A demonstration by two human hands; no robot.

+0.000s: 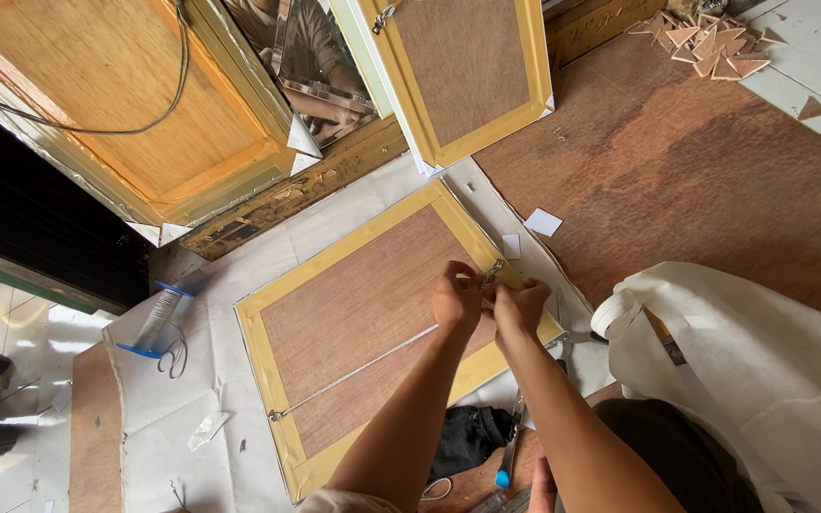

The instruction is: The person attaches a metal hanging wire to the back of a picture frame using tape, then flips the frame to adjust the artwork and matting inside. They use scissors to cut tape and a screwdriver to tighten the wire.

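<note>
Tape-edged brown backing board (363,323): I pinch its small metal hanger clip (492,275) with left hand (456,296) and right hand (521,306), fastening underway.

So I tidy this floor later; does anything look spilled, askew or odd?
Yes. A heap of small triangular offcuts is scattered where the brown board meets the white tiles, top right, with one stray triangle apart on a tile. White paper scraps lie loose beside the taped panel.
</note>
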